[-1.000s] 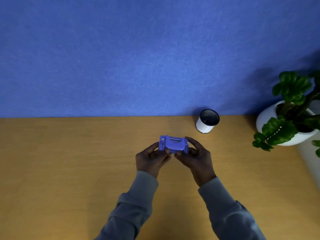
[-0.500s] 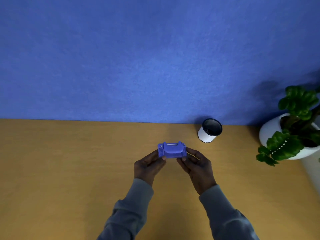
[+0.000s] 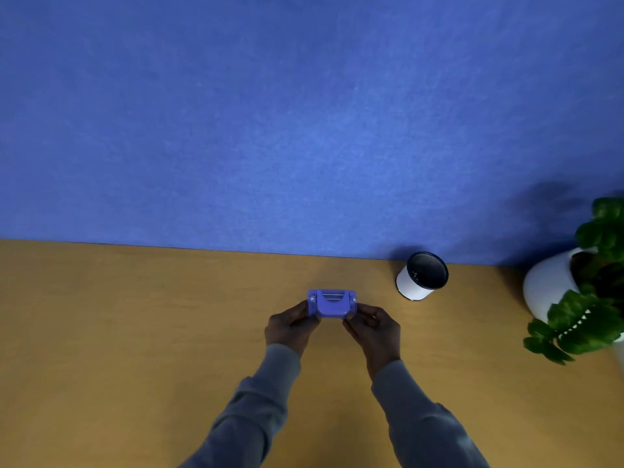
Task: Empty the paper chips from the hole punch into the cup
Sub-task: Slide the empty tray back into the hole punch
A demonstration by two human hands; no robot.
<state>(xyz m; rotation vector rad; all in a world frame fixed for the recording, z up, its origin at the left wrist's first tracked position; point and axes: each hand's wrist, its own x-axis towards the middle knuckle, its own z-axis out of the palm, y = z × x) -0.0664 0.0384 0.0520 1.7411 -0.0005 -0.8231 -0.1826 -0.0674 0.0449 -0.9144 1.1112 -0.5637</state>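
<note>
—Now, where is the punch (image 3: 332, 304)?

—Centre of view, low over the desk (image 3: 135, 332); whether it rests on the wood or hangs just above it cannot be told. It lies short of the cup (image 3: 422, 276) and to its left. The left hand (image 3: 290, 327) pinches its left end and the right hand (image 3: 374, 327) its right end, with the fingers of both curled round the blue body. Whether the chip tray is open is not visible.

—What could go wrong from here?

—By judgement, the punch is not over the cup, so a tray loosened in this position would shed chips onto the desk. The cup's mouth looks narrow beside the punch's length, and a level tip would likely spill past the rim. A knock from the right hand might topple the cup.

—And around it?

—The cup stands upright near the blue wall (image 3: 304, 130), dark inside with a few pale specks. A plant (image 3: 584, 319) in a white pot (image 3: 543, 292) sits far right, well apart. Only bare desk lies between punch and cup.
</note>
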